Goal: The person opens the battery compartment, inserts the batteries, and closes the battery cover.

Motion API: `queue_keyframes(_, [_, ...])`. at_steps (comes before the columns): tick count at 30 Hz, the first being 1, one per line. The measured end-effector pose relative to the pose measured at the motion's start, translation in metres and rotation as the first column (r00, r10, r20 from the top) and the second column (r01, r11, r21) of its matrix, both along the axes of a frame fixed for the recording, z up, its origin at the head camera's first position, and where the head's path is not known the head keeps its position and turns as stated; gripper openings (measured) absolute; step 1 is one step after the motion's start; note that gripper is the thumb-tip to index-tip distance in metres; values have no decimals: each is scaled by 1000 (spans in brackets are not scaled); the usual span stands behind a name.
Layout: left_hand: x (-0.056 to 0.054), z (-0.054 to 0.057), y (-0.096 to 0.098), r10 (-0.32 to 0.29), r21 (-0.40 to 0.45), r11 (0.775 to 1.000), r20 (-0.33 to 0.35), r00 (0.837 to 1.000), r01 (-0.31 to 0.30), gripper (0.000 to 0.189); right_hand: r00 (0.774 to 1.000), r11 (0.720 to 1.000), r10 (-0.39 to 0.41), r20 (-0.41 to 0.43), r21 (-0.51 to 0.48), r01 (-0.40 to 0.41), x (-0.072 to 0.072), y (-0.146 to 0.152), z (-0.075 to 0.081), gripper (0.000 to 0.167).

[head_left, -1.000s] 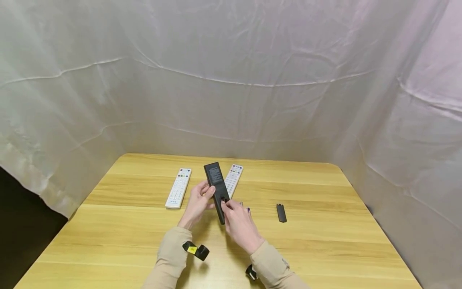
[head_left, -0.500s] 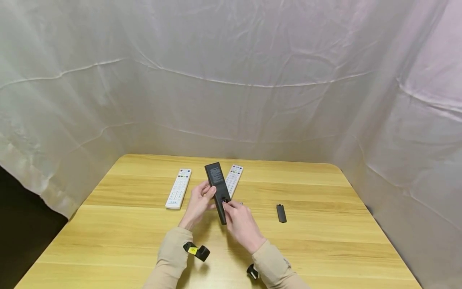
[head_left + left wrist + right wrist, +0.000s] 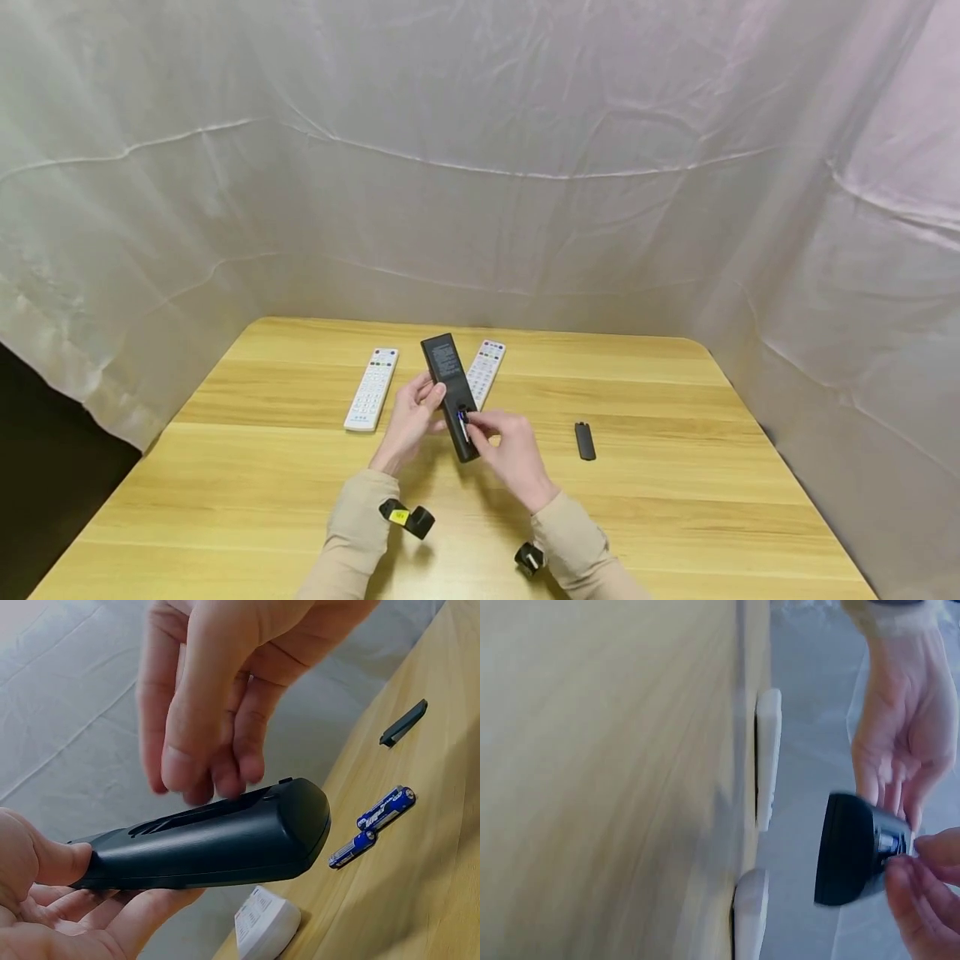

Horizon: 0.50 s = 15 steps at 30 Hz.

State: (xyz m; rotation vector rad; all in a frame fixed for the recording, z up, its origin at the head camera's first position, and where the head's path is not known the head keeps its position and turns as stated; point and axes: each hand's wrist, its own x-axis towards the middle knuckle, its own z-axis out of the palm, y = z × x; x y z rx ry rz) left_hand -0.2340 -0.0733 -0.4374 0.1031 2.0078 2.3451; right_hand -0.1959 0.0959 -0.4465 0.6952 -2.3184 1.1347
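Nearest us, both sleeved wrists reach in over the front of the wooden table. Our left hand grips the black remote by its left side, thumb on top, and holds it raised off the wood between the two hands. Our right hand has its fingertips at the remote's open compartment, where something blue and silvery shows; we cannot tell whether they pinch it. The remote lies back side up, its long axis running away from us and leaning left, the compartment toward its near end. Two blue batteries lie on the wood in the left wrist view. Rightward, wood stretches past the black cover, roughly parallel with the remote, to the table's right edge, well apart. On the left, a white remote sits just beyond our left hand; a second white remote is partly hidden behind the black one. Beyond the table's far edge hangs grey fabric.
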Motion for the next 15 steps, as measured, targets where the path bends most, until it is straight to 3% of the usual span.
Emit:
queue_keyframes(5, [0,2,0,3,6,1000,3,1000,-4,42,990,982,-16,141,-182,42,-10,11,1,16])
queue_keyframes(9, [-2,3,0,1,8,1000,1,1000,-1,43,959,960,-17,282,-263,94,-19,23,3,19])
queue_keyframes(12, [-2,3,-2,2,0,1000,6,1000,-2,44,939,948,-19,344,-291,126,-23,33,3,21])
queue_keyframes(15, [-1,2,-3,-1,-8,1000,5,1000,1,44,940,959,-53,338,-244,142,-26,41,4,20])
